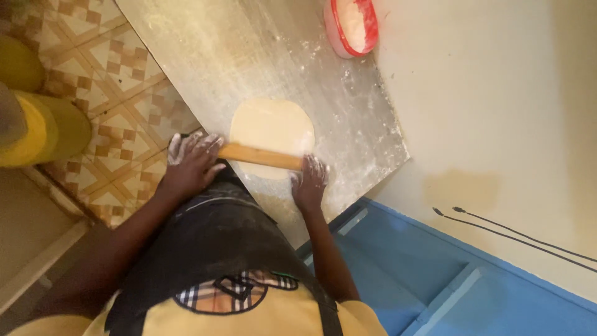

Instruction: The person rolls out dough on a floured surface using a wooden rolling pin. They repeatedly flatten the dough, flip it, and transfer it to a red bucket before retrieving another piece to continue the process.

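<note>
Dough rolling: sheet partly flattened

Your left hand (193,163) and right hand (309,182) press flat, fingers spread, on the two ends of the wooden rolling pin (260,155). The pin lies across the near part of the dough (272,129), on the floured metal table (348,118). The dough is already a thin, roundish sheet, edges a bit uneven; I judge some rolling is left. A red flour tub (352,25) sits well apart at the far edge

Wooden rolling pin (260,155) smooth; dough (272,127) matt; metal worktop (348,112) dull, flour-dusted; tub (351,28) glossy plastic
</note>
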